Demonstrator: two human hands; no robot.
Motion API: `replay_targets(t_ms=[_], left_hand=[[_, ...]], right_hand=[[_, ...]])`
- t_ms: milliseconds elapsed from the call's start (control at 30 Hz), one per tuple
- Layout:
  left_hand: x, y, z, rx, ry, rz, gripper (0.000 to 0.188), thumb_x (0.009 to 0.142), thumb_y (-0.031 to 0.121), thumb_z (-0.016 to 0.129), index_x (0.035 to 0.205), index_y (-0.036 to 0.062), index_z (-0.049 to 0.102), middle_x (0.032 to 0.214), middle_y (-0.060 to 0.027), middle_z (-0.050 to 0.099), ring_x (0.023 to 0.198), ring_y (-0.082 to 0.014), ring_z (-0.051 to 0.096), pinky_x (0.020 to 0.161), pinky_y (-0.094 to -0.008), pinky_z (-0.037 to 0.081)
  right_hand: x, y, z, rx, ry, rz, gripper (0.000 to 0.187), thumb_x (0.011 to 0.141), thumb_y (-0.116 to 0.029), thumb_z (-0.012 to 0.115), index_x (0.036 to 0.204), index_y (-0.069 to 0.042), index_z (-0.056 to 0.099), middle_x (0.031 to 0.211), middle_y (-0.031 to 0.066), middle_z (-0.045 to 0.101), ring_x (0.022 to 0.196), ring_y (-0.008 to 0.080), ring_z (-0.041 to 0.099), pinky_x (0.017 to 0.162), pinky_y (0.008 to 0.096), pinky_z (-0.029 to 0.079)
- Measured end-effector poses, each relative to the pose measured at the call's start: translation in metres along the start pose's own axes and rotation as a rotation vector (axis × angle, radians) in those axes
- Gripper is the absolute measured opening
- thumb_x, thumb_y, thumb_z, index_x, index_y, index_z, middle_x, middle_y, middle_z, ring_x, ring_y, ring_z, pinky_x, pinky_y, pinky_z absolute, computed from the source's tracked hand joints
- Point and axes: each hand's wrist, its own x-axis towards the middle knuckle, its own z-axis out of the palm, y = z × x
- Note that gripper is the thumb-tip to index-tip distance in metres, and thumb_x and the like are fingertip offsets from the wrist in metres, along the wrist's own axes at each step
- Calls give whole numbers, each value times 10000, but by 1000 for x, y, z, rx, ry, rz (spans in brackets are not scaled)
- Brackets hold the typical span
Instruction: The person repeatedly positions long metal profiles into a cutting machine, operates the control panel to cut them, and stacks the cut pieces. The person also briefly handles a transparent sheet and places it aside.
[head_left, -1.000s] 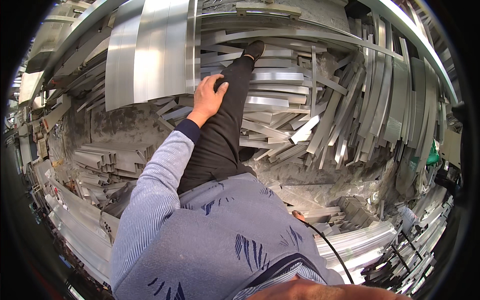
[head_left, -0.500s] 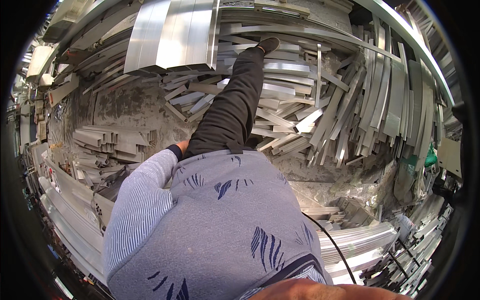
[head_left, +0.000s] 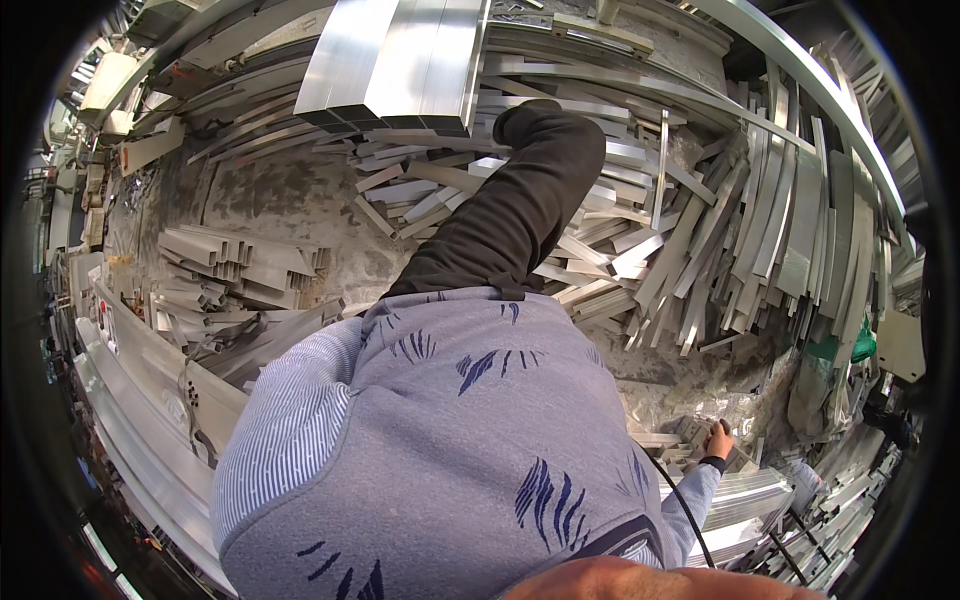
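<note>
Hidden half a second ago, the right hand [head_left: 719, 441] is now being held out at four o'clock, just beside some short metal profiles [head_left: 691, 431]. Its fingers seem to be being kept partly curled; whether anything is being gripped cannot be made out. The left hand is being kept out of sight beyond the left sleeve [head_left: 295, 415] at eight o'clock, so its fingers are not being shown. Handling is apparently being shifted rightward.

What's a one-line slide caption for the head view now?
Right hand stretched out near short metal pieces, silver metal bars piled ahead, left hand out of sight.
</note>
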Motion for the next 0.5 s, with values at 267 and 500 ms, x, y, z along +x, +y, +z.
replay_targets(t_ms=[267,500], left_hand=[[0,12,-22,-35,32,60,607,1100,436,530,1563,46,491,1535,-122,582,1355,-228,558,1140,-335,428],[-32,-39,-54,-186,148,92,630,1101,432,522,1593,44,459,1565,-124,557,1386,-229,540,1160,-330,413]], right_hand=[[3,-14,116,-239,-178,-21,414,934,-199,688,1336,-101,672,834,43,673,526,128,552,449,282,435],[-80,58,232,-414,-436,209,376,899,-202,694,1234,-33,717,878,121,715,649,203,633,589,345,489]])
